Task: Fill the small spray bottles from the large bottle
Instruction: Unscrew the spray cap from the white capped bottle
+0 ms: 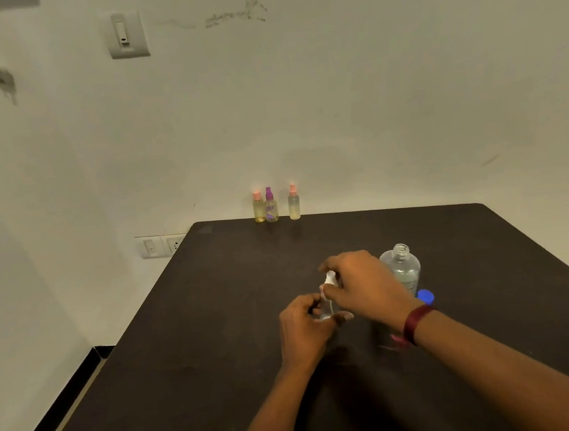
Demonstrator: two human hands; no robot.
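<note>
Grips, with the left hand (303, 323), the body of a small clear spray bottle (326, 309), fingers and thumb curled round its lower part. Pinches, with the right hand (361, 284), the white spray head (330, 277) on top of that same bottle, thumb and forefinger closed on it from the right. Holds the bottle upright between the two hands, near the middle of the dark table (204, 377). Cannot tell whether the base touches the tabletop, hidden as it is by the left palm. Cannot tell either whether the spray head sits fully on the neck, blurred at that spot.

Just behind and to the right of the right hand, the large clear bottle (403, 270), upright on the table, its threaded neck uncapped; liquid level inside not readable. Close by its near right side, partly behind the right wrist, a blue cap (426, 296) on the table. Round the right wrist, a dark red band (416, 322).

Well apart from the hands, at the far edge against the wall, three more small spray bottles, all upright with yellowish liquid inside: a pink-capped bottle (259, 209) just beside a purple-capped bottle (270, 207), then, after a gap to the right, a second pink-capped bottle (294, 204).

On the wall, a switch plate (126, 33) high up at left and a socket panel (162, 245) beside the table's far left corner.
</note>
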